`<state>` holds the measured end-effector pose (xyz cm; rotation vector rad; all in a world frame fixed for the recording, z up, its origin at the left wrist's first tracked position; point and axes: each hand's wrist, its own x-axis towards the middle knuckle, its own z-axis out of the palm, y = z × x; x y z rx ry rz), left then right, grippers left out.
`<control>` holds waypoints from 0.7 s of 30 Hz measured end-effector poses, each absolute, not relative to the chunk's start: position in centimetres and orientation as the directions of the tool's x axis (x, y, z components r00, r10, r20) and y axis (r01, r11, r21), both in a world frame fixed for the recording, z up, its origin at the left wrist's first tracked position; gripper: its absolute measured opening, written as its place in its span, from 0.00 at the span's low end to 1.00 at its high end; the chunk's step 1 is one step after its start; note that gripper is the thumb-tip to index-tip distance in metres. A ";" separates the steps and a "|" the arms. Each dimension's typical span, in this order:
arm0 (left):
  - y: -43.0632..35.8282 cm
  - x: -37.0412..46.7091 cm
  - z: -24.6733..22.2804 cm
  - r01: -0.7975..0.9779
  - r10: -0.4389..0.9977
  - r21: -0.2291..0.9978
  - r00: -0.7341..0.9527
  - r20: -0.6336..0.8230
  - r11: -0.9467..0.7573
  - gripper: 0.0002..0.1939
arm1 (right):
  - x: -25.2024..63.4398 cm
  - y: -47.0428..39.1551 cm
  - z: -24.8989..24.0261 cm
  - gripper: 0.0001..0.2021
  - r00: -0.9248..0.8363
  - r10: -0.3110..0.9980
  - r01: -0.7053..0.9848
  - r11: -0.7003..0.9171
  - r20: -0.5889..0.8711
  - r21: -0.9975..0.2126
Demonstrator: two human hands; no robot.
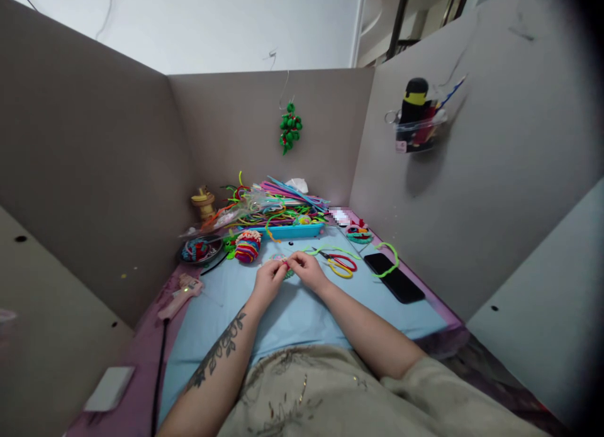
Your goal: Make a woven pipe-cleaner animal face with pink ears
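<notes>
The left hand (270, 279) and the right hand (306, 270) meet over the middle of the counter (141, 368), with their fingertips pinched shut on a small pink and green piece (288, 274). The fingers hide most of it, so I cannot tell its shape. Both hands seem to pinch it because it is so little. Just right of them lie the scissors (332, 257), maybe put there to be easy to grab. Farther right is a black phone (403, 288) with a bright green fuzzy strip (396, 261) lying across it. Left of the hands sits a stripy, fuzzy lump (247, 248), and farther left is a dark bowl (218, 246) with fuzzy bits in it. A pink glue gun (180, 298) lies near the left edge, perhaps to keep it out of the way. On the far side, a blue tray (292, 232) holds a big heap of fuzzy sticks (283, 204), likely so they don't roll about. A blue cloth (226, 327) lies under the hands, perhaps to keep things clean.
</notes>
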<state>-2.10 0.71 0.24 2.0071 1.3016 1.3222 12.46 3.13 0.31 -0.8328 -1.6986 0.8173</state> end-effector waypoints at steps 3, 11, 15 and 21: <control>0.8 -2.0 0.0 0.544 0.846 0.673 0.142 0.515 -0.501 0.14 | 12.1 3.0 0.2 0.10 -0.160 0.842 0.265 0.540 0.515 -0.799; 0.4 -1.9 0.7 0.520 0.856 0.709 0.092 0.508 -0.477 0.14 | 11.8 3.5 0.0 0.10 -0.148 0.856 0.229 0.517 0.495 -0.825; 0.2 -1.8 1.2 0.434 0.906 0.813 0.019 0.423 -0.388 0.14 | 12.8 4.2 -0.2 0.17 -0.162 0.902 0.026 0.409 0.400 -0.912; 0.5 -1.9 0.6 0.461 0.887 0.775 0.065 0.457 -0.433 0.15 | 12.9 3.9 -0.1 0.13 -0.217 0.891 0.059 0.420 0.399 -0.905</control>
